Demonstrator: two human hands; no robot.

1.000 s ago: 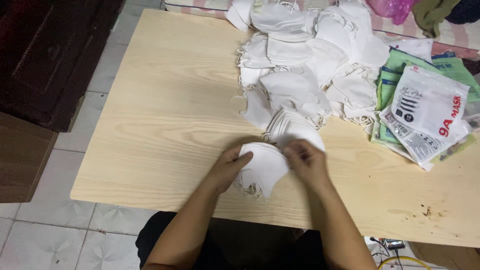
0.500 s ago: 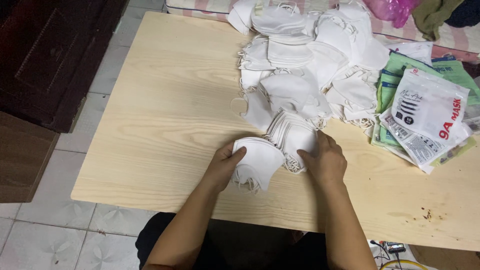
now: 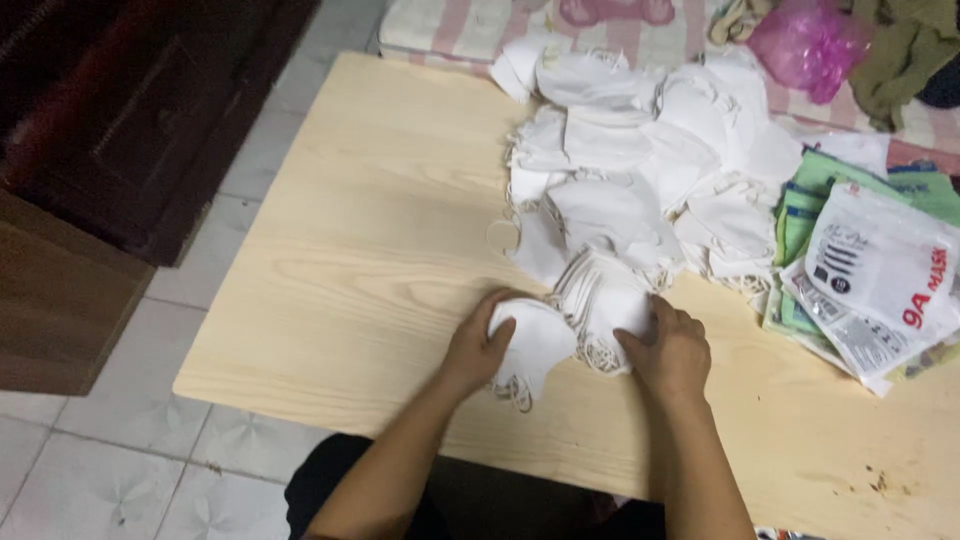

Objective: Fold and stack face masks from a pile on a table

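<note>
Setting: pale wooden table (image 3: 380, 230) on a tiled floor, dark wooden furniture (image 3: 130, 110) to the left, a striped pink cloth (image 3: 640, 30) beyond the far edge.
Left hand: the left hand (image 3: 478, 345) lies flat on a single white mask (image 3: 535, 345), fingers curled over its left edge and pressing it to the table near the front edge.
Right hand: the right hand (image 3: 672, 350) rests palm down against the near end of a fanned stack of masks (image 3: 600, 300), fingers spread and closed on nothing that shows.
Where the masks lie: the single mask sits just left of the stack, touching it, ear loops trailing toward the person.
Sorted so far: judging by the neat fan, a fair number of masks look already gathered into the stack.
Left to do: a big loose heap of white masks (image 3: 640, 150) sprawls behind the stack, so most of the work seems undone.
Packaging: printed plastic pouches (image 3: 875, 270) lie in a pile at the right; whether any are filled cannot be told.
Other: a pink plastic bag (image 3: 805, 40) sits at the top right.
</note>
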